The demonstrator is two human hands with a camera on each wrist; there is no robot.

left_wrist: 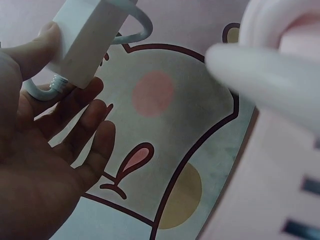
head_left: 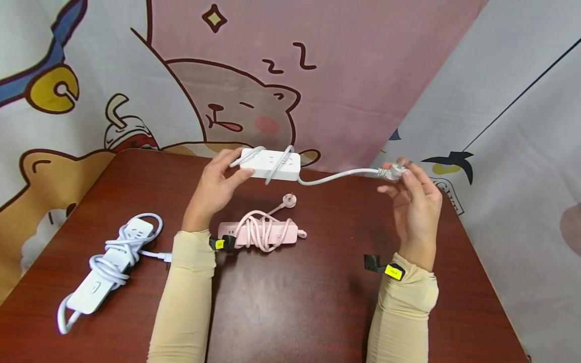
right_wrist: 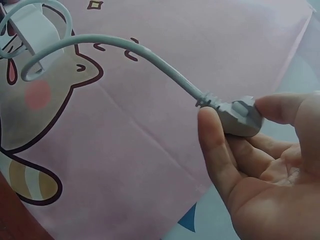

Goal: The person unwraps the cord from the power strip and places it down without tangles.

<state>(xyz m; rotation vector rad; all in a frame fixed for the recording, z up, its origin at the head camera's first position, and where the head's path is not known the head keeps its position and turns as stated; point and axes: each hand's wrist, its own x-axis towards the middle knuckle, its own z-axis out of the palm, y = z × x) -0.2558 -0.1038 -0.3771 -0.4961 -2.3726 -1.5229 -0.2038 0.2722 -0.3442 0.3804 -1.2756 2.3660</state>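
A white power strip (head_left: pixel 278 170), with its cord looped loosely round it, is held up above the table by my left hand (head_left: pixel 213 189). The thumb lies on the near side at its left end, as the left wrist view also shows on the power strip's body (left_wrist: pixel 82 42). My right hand (head_left: pixel 415 206) pinches the plug (head_left: pixel 396 171) of that cord between thumb and fingers. Between the hands the cord (head_left: pixel 338 175) sags slightly. In the right wrist view the plug (right_wrist: pixel 240 117) sits at the fingertips, clear of the palm.
On the brown table (head_left: pixel 290 312) lies a pink power strip (head_left: pixel 277 234) wrapped in its cord, its plug (head_left: pixel 289 200) behind it. Another white power strip (head_left: pixel 97 282), also wrapped, lies at the left. A patterned curtain (head_left: pixel 345 75) hangs behind the table.
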